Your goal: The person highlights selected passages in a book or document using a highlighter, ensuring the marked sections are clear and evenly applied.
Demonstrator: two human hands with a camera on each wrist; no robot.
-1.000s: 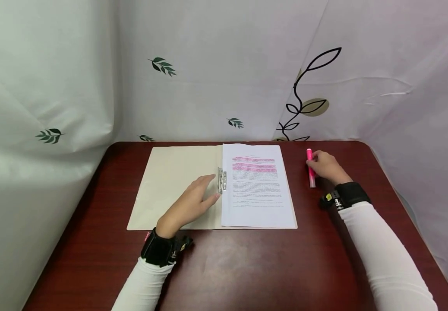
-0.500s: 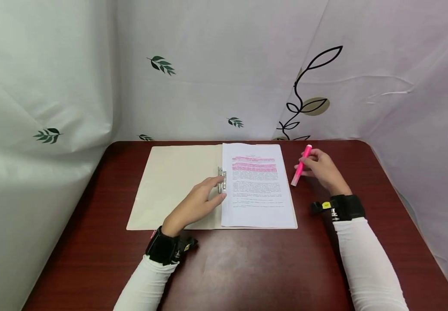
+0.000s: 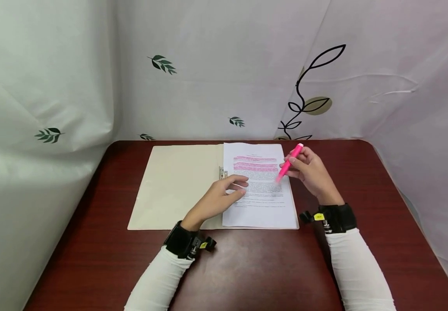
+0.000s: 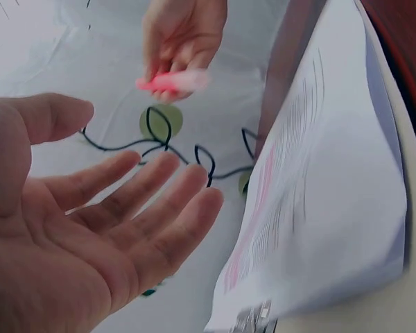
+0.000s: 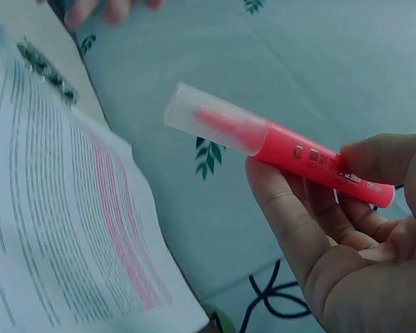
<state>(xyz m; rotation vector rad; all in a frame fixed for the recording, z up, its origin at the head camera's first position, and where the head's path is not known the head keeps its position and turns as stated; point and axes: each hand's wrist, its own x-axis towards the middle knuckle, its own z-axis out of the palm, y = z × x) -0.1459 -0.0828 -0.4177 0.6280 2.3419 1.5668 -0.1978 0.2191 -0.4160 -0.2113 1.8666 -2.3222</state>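
My right hand (image 3: pixel 312 173) pinches a pink highlighter (image 5: pixel 291 149) between thumb and fingers, above the right edge of the printed sheets (image 3: pixel 253 211). A frosted, see-through cap covers the highlighter's tip, which points down and left in the head view. Several lines near the top of the page carry pink marks. My left hand (image 3: pixel 217 198) reaches over the left side of the page, fingers spread and relaxed, holding nothing; the left wrist view shows its palm (image 4: pixel 62 257) bare. Under the sheets lies an open cream folder (image 3: pixel 173 185).
A metal clip (image 3: pixel 222 172) sits at the folder's spine, partly covered by the left hand. The dark red-brown table (image 3: pixel 263 272) extends on all sides of the folder. A pale curtain with leaf prints (image 3: pixel 193 95) stands right behind the table's back edge.
The right hand has lifted the highlighter off the table and carried it left to the page, tilting it. The left hand has moved right, from the folder's clip to over the sheets.
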